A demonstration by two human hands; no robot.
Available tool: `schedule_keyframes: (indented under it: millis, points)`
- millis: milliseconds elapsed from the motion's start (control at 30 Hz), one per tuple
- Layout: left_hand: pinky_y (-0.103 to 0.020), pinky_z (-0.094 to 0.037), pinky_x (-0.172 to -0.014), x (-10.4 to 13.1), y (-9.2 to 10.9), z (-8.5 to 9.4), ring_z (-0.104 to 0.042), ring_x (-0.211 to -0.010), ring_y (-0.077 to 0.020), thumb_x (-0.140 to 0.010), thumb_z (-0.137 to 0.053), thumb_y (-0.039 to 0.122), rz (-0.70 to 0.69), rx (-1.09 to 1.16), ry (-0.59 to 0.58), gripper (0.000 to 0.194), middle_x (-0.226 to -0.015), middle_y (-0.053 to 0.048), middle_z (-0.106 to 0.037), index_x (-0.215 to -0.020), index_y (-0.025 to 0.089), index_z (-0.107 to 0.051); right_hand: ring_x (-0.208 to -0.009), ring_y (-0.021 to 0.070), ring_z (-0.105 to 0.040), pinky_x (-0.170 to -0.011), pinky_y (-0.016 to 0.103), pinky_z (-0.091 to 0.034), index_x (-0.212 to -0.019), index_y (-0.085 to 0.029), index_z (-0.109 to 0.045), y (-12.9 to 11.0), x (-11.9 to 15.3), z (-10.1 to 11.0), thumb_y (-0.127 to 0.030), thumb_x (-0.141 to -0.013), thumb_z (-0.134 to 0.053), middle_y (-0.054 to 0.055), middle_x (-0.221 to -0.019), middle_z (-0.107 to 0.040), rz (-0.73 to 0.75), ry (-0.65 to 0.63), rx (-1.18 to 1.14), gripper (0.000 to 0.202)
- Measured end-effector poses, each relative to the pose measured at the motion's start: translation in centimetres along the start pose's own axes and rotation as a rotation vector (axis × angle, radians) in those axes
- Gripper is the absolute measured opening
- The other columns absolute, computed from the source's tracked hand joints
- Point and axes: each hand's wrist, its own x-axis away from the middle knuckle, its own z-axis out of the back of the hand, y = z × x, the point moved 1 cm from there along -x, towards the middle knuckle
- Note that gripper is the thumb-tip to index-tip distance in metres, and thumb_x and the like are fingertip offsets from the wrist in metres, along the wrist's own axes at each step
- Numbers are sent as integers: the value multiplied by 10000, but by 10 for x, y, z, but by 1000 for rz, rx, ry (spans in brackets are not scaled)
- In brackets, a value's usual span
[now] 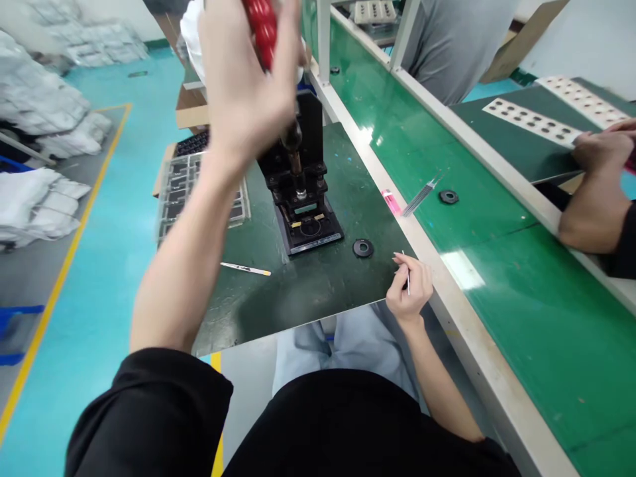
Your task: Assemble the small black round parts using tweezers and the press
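Observation:
My left hand (248, 99), smeared by motion, is raised and wrapped around the red handle (262, 30) of a black hand press (304, 173). A small dark fixture with a round outline sits on the press base (315, 242), under the plunger. At the right edge of the green-topped table, my right hand (411, 286) is closed on a thin pale stick (408, 281); its exact kind is unclear. A black round part with a hole (363, 248) lies between the press and that hand. To the left, a white pen-like tool (246, 268) rests on the tabletop.
Clear trays (173, 192) stand at the table's left. A metal rail (368, 159) separates the table from a green conveyor belt (427, 159), which carries another black part (448, 197). Thin rods (420, 199) and a pink item (391, 201) lie by the rail. A co-worker's hands (603, 146) are opposite.

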Motion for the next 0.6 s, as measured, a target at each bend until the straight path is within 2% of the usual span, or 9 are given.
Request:
schedule_keyframes:
  millis: [33, 67, 167, 267, 333, 400, 500, 567, 600]
  points:
    - [-384, -651, -867, 15, 9, 1, -731, -878, -157, -1082, -411, 346, -59, -51, 47, 200, -961, -19, -673, -1170, 212, -530, -881, 229, -721, -775, 376, -559, -1162, -184, -677, 0, 0, 0, -163, -1006, -433, 118, -946, -749, -4, -3, 4, 290]
    - [-392, -644, -879, 31, 16, 1, -719, -887, -167, -1062, -437, 349, -100, -67, 24, 192, -996, -31, -664, -1175, 220, -524, -879, 229, -721, -776, 377, -557, -1162, -185, -678, 0, 0, 0, -167, -1009, -430, 118, -946, -748, -11, -9, 9, 292]
    - [-468, -618, -908, 71, 25, -2, -684, -897, -218, -957, -548, 351, -201, 81, -114, 96, -911, -43, -621, -948, 256, -560, -877, 233, -712, -774, 383, -549, -1167, -182, -680, -1, 0, 0, -180, -1015, -420, 122, -950, -743, -30, -15, 14, 301]
    - [-602, -482, -1129, 91, 19, -11, -660, -1052, -261, -868, -652, 404, -103, 225, -281, 178, -902, -28, -591, -829, 273, -539, -881, 234, -696, -789, 392, -544, -1188, -172, -676, -2, 0, 1, -177, -1018, -424, 130, -970, -737, -45, -11, 20, 304]
    - [-657, -412, -1184, 95, 13, -17, -645, -1131, -280, -856, -678, 473, 45, 223, -355, 250, -911, -24, -587, -838, 268, -536, -891, 232, -687, -789, 387, -545, -1214, -167, -671, -3, 0, 3, -180, -1021, -438, 132, -983, -731, -70, 0, 8, 303]
    - [-680, -420, -1169, 96, 14, -20, -652, -1147, -290, -884, -658, 531, 145, 193, -374, 304, -909, -28, -592, -865, 255, -533, -877, 223, -675, -769, 376, -547, -1231, -170, -674, -5, -2, 7, -197, -1036, -430, 124, -982, -718, -119, -14, -38, 314]
    - [-649, -460, -1153, 88, 28, -16, -704, -1076, -274, -942, -592, 533, 112, 182, -369, 310, -884, -23, -607, -906, 234, -517, -911, 228, -649, -846, 425, -547, -1139, -195, -738, -12, -11, 12, -248, -1065, -374, 109, -957, -664, -170, -74, -70, 375]
    - [-572, -517, -1125, 72, 39, -8, -743, -1006, -241, -1001, -499, 453, 58, 173, -270, 227, -869, -14, -627, -965, 230, -517, -1079, 275, -619, -996, 527, -500, -1082, -207, -770, -22, -23, 11, -276, -1066, -373, 134, -1048, -634, -156, -103, -24, 403]
    - [-529, -553, -1083, 58, 42, -4, -759, -985, -225, -1027, -425, 393, 54, 156, -189, 193, -869, -10, -635, -1002, 229, -524, -1185, 304, -584, -1062, 572, -458, -1115, -211, -766, -29, -31, 7, -280, -1062, -382, 151, -1137, -623, -136, -112, -7, 394]
